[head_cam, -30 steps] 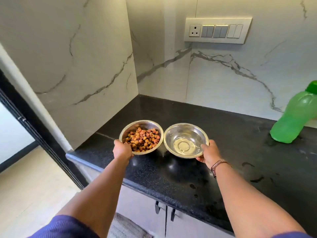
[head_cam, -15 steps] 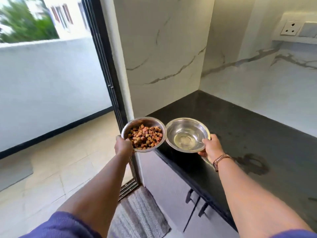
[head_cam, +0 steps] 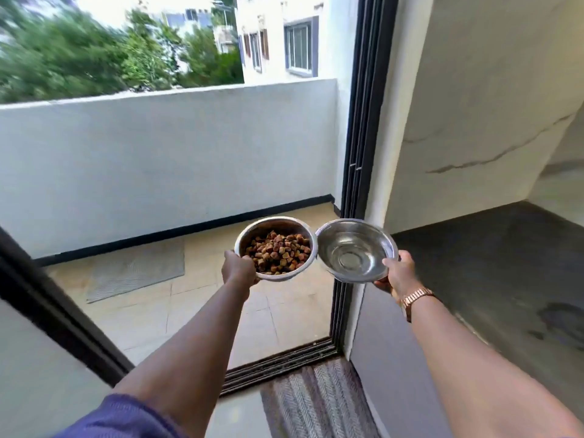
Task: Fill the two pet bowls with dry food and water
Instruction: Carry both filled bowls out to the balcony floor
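Nearest to the camera, a grey herringbone doormat (head_cam: 319,403) is lying on the floor by the black sliding-door track (head_cam: 281,365). Two bare forearms are reaching forward over it, with a blue sleeve (head_cam: 117,418) on the left arm and a rose-gold metal wristwatch (head_cam: 414,298) on the right.

The left hand (head_cam: 238,271) is grasping the near rim of the round steel bowl with brown dry food (head_cam: 275,248), its fingers curled under the bowl. The right hand (head_cam: 399,273) is grasping the near right rim of the round steel bowl with clear water (head_cam: 357,249), thumb on top of the rim. Both bowls are in the air, side by side, rims almost touching, in front of the open doorway.

I judge both bowls are light and stiff, but the smooth steel is slippery. The water bowl is the delicate one: it is looking slightly tilted, so the water can spill. A hold under the base is probably safer than the rim.

The fingers under both bowls are hidden. The black stone counter (head_cam: 493,263) on the right is cut off by the frame. Farther away, a grey mat (head_cam: 136,270) is lying on the tan balcony floor before the white parapet wall (head_cam: 164,147), and the trees (head_cam: 79,58) are blurred.
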